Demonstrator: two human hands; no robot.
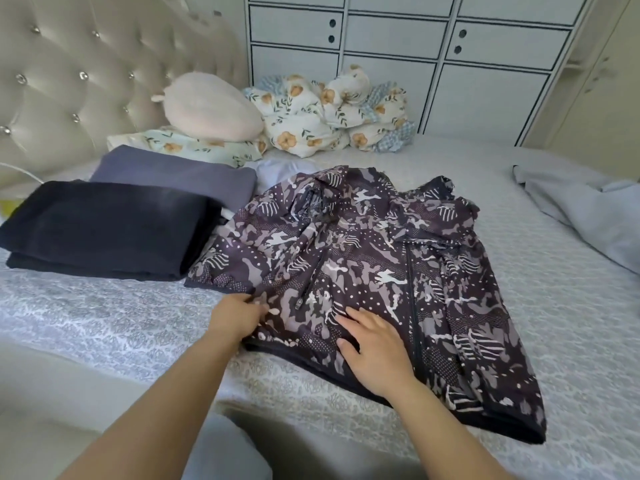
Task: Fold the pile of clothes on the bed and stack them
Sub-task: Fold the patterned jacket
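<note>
A dark purple patterned zip jacket lies spread on the bed, hood toward the pillows. My left hand holds the jacket's near left edge, fingers curled at the fabric. My right hand lies flat with straight fingers on the jacket's lower front, left of the zipper. To the left sit a folded black garment and a folded grey-blue garment behind it. A pale white garment peeks out beyond the jacket. A light grey garment lies loose at the right.
A cream plush cushion and floral bedding are heaped by the tufted headboard. White cabinet doors stand behind the bed. The patterned bedspread shows in front of and right of the jacket.
</note>
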